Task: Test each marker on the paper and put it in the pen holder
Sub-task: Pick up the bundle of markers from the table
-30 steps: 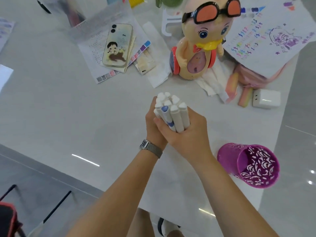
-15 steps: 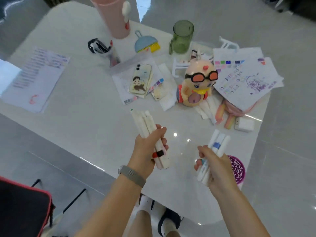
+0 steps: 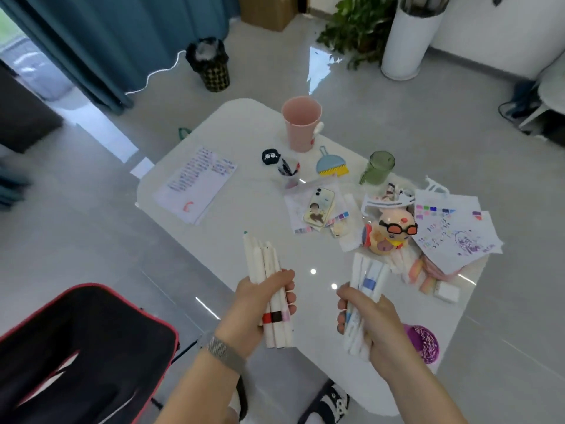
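My left hand (image 3: 258, 304) grips a bundle of white markers (image 3: 265, 270) with red, dark and pink bands, held above the table's near edge. My right hand (image 3: 371, 315) grips a second bundle of white markers (image 3: 368, 275), one with a blue band. The purple pen holder (image 3: 423, 344) lies just right of my right wrist, partly hidden by it. The scribbled test paper (image 3: 455, 237) lies at the table's right side, overhanging the edge. A second written sheet (image 3: 195, 185) lies at the far left of the white table (image 3: 244, 215).
On the table stand a pink cup (image 3: 301, 125), a green jug (image 3: 379, 168), a goggled duck toy (image 3: 389, 232), a phone (image 3: 319, 205), a small brush (image 3: 331, 165) and a white charger (image 3: 447, 291). A black chair with red trim (image 3: 76, 353) stands at my lower left.
The one bundle held by both hands was split into two, one per hand. The hands then held apart while my head rose, bringing the whole table and the room into view.
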